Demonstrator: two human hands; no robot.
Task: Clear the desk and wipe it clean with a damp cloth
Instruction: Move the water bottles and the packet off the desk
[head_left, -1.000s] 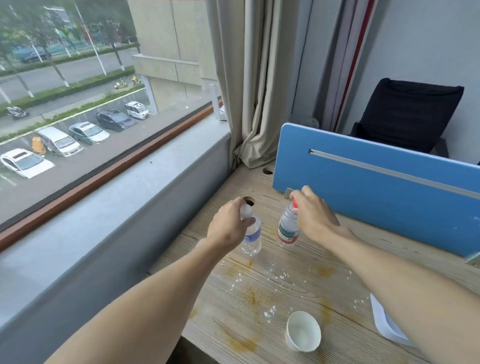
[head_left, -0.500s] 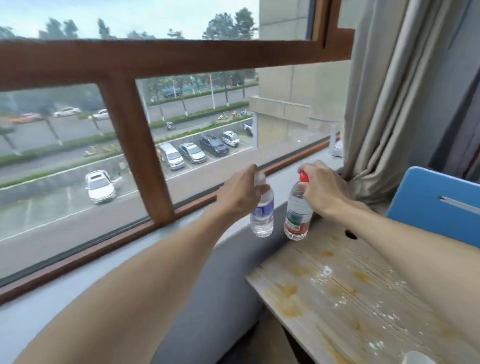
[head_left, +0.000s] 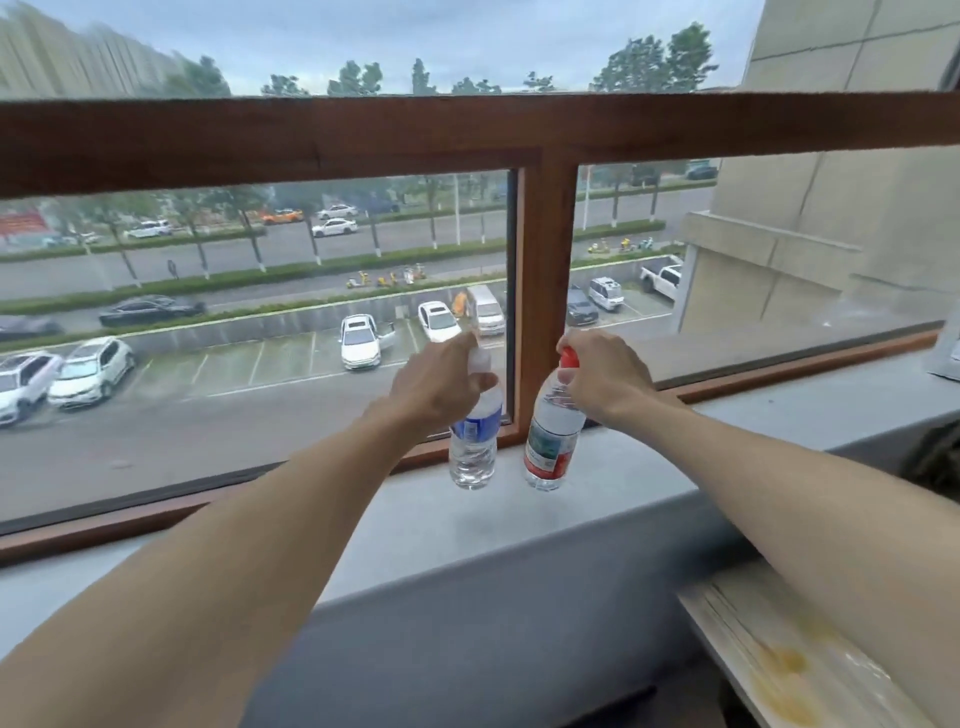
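Both hands are out over the windowsill (head_left: 395, 530), each with a bottle.

Left hand (head_left: 436, 382): fingers curled tight round the neck and whitish cap of the blue-label bottle (head_left: 475, 441). It is a closed grip from the top and the bottle hangs below the hand, close to upright.

Right hand (head_left: 602, 382): fingers closed round the neck of the red-cap bottle (head_left: 550, 441), with the cap poking out at 10 o'clock of the hand. The bottle is tilted, base swung toward 7 o'clock.

The bottles sit side by side near frame centre, with the blue-label one at 9 o'clock of the red-cap one and a small gap between them. Both are clear with liquid inside. Their bases are low over the grey sill, just in front of the vertical post of the brown window frame (head_left: 545, 260). I cannot tell if the bases touch the sill or hang just above it.

The desk (head_left: 737, 618) is at 4–5 o'clock of the frame, with only a corner visible. It has a pale wood-grain top with a yellow-brown stain (head_left: 784, 662) and a white smear beside it. It is well apart from the bottles, and the right forearm crosses above it.
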